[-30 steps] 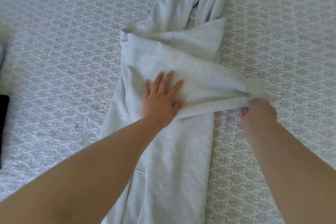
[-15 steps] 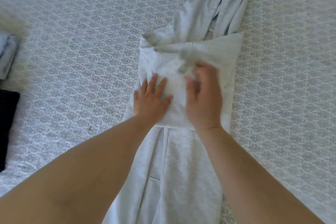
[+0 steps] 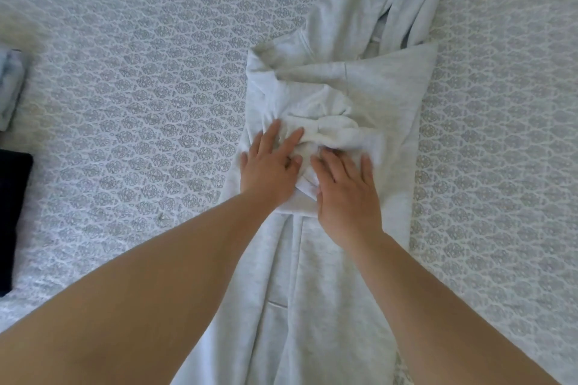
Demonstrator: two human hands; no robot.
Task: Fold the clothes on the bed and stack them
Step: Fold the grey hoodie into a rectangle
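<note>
A light grey hooded sweatshirt lies lengthwise on the patterned bedspread, its hood end at the top and its body running down toward me. Both sleeves are folded across the chest, bunched in the middle. My left hand presses flat on the folded sleeve, fingers straight. Beside it my right hand also lies flat on the cloth, fingers spread. Neither hand grips anything.
At the left edge sits a folded pale blue garment, and below it a folded black garment. Patterned bedspread stretches on both sides of the sweatshirt.
My right hand carried the right sleeve from the right side across the chest, let go, and now rests flat beside my left hand, which stayed pressing in place.
</note>
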